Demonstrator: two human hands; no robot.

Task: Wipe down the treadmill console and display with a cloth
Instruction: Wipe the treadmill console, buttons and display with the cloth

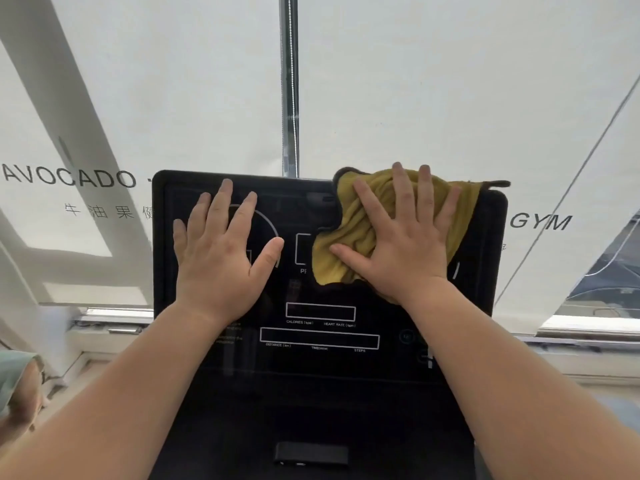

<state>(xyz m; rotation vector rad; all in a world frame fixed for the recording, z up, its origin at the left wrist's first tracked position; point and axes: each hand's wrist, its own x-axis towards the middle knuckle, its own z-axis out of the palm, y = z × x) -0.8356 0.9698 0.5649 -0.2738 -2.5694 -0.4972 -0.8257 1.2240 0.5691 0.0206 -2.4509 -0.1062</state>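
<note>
A crumpled mustard-yellow cloth with dark edging (349, 233) was pressed against the upper right of the glossy black treadmill display (322, 362) by the flattened right hand (405, 244); the left hand (221, 251) was laid flat, fingers spread, grasping nothing.

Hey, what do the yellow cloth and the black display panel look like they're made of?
The yellow cloth looks like soft, matte microfibre or terry: it bunches into loose folds under the right hand and has a dark stitched edge. The display panel seems to be glossy black glass or acrylic: smooth, with faint reflections and white printed labels. Which one, the picture can't settle.
</note>
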